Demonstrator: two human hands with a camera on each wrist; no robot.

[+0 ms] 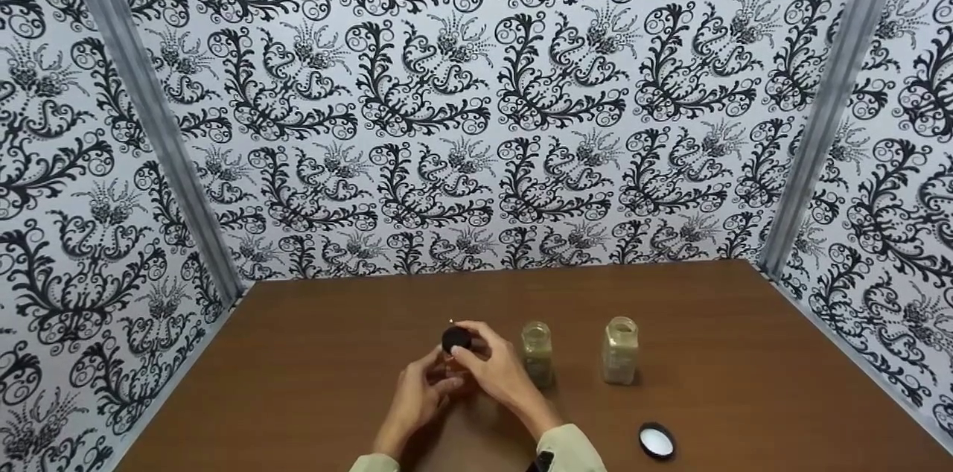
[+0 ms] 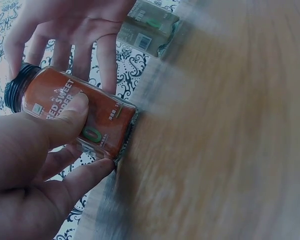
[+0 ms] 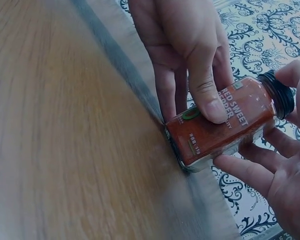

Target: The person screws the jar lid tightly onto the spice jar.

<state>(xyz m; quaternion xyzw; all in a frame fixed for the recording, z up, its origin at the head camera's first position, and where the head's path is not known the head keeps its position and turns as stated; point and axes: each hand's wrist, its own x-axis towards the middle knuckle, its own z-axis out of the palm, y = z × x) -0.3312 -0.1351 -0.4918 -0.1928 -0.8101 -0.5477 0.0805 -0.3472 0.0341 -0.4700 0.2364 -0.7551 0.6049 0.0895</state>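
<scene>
A spice jar of orange-red powder (image 2: 102, 112), its label reading "RED SWEET PEPPER", is in my left hand (image 1: 417, 394), with the thumb across the label. The jar stands at the table surface, capped by a ribbed black screw lid (image 1: 456, 340). My right hand (image 1: 497, 366) pinches that lid between thumb and fingers, as the right wrist view also shows on the lid (image 3: 280, 95). Just right of the hands is a lidless glass jar (image 1: 537, 360) with greenish contents. Another lidless jar (image 1: 620, 353) stands farther right, holding pale greenish contents.
A loose black lid (image 1: 657, 441) lies with its white inside facing up near the front right. The brown wooden table (image 1: 335, 316) is enclosed by walls in black-and-white scroll pattern (image 1: 447, 122), with grey strips at the corners.
</scene>
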